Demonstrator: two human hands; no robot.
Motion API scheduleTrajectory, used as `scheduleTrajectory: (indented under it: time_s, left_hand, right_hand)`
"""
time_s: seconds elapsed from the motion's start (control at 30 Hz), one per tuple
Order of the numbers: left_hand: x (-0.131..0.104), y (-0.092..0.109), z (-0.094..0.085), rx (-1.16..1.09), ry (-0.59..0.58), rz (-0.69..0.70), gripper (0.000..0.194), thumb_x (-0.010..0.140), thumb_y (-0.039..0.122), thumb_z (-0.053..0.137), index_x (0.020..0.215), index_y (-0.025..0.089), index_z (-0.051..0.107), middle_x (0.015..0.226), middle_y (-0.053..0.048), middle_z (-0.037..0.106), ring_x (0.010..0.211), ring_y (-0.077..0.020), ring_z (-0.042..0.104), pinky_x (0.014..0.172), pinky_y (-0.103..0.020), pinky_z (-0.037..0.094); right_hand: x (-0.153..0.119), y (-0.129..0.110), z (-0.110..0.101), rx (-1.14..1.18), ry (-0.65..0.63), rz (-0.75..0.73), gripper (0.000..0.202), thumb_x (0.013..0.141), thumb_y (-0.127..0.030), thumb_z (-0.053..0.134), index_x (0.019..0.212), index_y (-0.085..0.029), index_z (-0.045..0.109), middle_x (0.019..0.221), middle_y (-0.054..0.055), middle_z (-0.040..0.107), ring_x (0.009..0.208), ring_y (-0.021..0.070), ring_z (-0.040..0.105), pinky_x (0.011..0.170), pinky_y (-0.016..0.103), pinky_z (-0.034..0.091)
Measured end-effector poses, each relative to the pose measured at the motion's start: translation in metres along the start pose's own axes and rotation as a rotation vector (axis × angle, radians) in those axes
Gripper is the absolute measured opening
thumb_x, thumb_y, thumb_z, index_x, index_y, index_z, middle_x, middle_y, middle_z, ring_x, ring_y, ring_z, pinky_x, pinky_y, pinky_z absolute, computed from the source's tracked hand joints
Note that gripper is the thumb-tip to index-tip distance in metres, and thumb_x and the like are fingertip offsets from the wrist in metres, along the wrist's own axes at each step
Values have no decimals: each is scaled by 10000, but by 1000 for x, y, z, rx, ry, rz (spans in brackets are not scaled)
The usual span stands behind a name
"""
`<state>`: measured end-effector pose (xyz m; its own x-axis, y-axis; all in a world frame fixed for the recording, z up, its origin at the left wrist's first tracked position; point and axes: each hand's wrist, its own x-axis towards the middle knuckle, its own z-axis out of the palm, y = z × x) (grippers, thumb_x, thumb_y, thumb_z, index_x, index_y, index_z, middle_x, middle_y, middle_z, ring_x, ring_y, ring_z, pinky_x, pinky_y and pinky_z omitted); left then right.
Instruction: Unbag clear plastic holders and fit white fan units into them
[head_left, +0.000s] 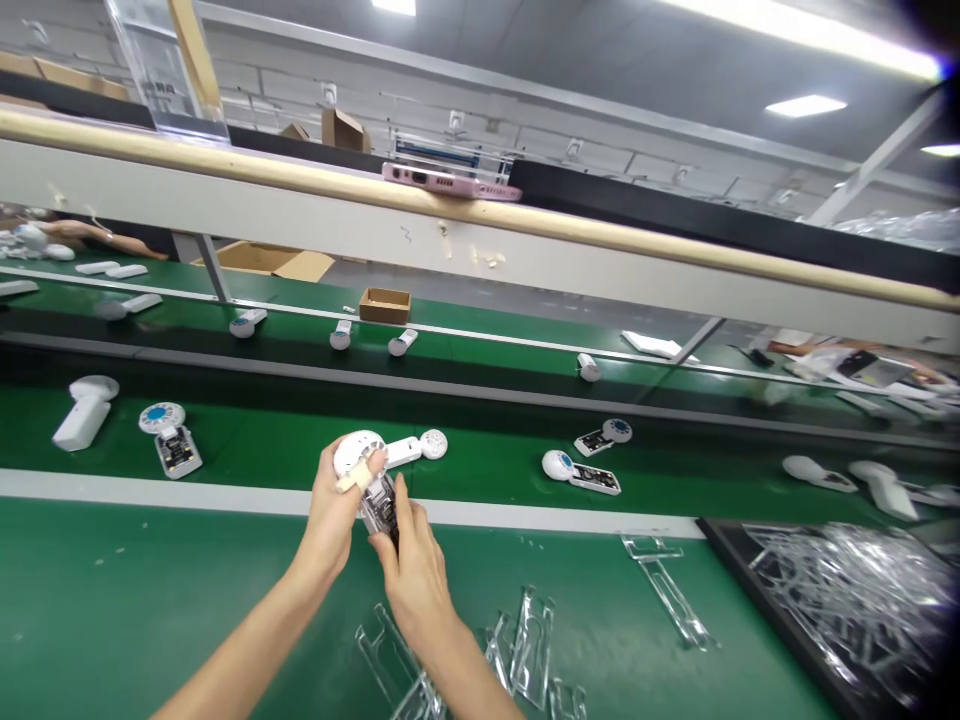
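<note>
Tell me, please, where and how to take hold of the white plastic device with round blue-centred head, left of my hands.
Probably pinch both long edges of its white rectangular body, from the near side: this end points toward you, and the dark circuit board lies uncovered on top.

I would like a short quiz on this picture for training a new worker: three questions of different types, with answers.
1. True or false: the right hand is far away from the white device in the left hand.
2. Which colour is the work surface nearest the person? A) Blue B) Green C) Grey
3. Fill in: the black tray holds many ____ plastic parts.

Key:
1. False; it is at the device's circuit-board end.
2. B
3. clear
</note>
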<state>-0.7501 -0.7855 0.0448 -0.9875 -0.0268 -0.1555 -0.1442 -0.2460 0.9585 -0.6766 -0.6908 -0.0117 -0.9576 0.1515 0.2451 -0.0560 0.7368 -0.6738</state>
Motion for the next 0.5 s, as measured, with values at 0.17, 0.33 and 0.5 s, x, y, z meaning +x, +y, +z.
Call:
scheduleTrajectory:
  time_s: [0.17,0.33,0.5]
  left_hand:
    - [-8,-11,-9,-116,-240,-211,506,611,423,778,1011,158,617,953,-64,654,847,-179,583,716,-264,459]
    - [-14,-22,-14,-83,-196,-378,493,592,444,783,934,116,647,895,-104,681,840,-227,619,723,-313,483]
    - [-23,-25,-18,-97,-83,-173,533,594,425,779,1031,178,598,1056,-93,652,989,-267,610,819,-364,495]
  right_hand:
    - [-3,-5,-9,-18,4,11,653,861,-186,511,1448,-294,247,1027,79,571,942,249,566,816,418,500]
    - [-8,-16,-7,28,21,39,580,825,-182,527,1379,-306,407,1175,107,548,1053,289,522,886,486,460]
    - [2,-11,5,572,205,378,393,916,-401,373,1156,-226,631,1205,108,572,1107,240,539,912,381,458]
